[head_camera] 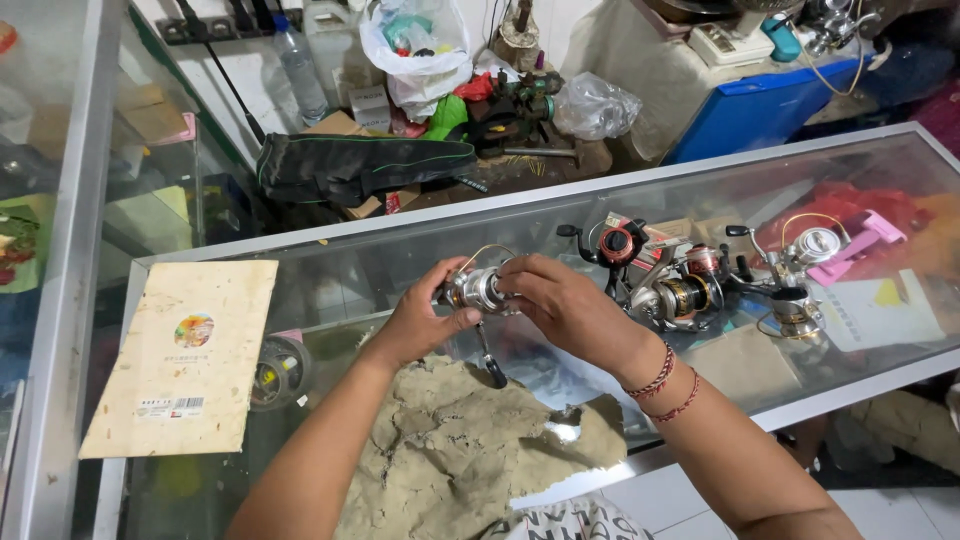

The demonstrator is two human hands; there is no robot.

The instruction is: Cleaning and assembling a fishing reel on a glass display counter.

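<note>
Both my hands hold a silver fishing reel just above the glass counter. My left hand grips its body from the left. My right hand covers the spool end from the right. A thin wire bail arches over the top of the reel, and its black-knobbed handle hangs down below my hands. A crumpled tan cloth lies on the glass under them.
Several other fishing reels stand on the glass to the right. A worn cardboard sheet lies at the left. Behind the counter are a dark bag, a white plastic bag and a blue box.
</note>
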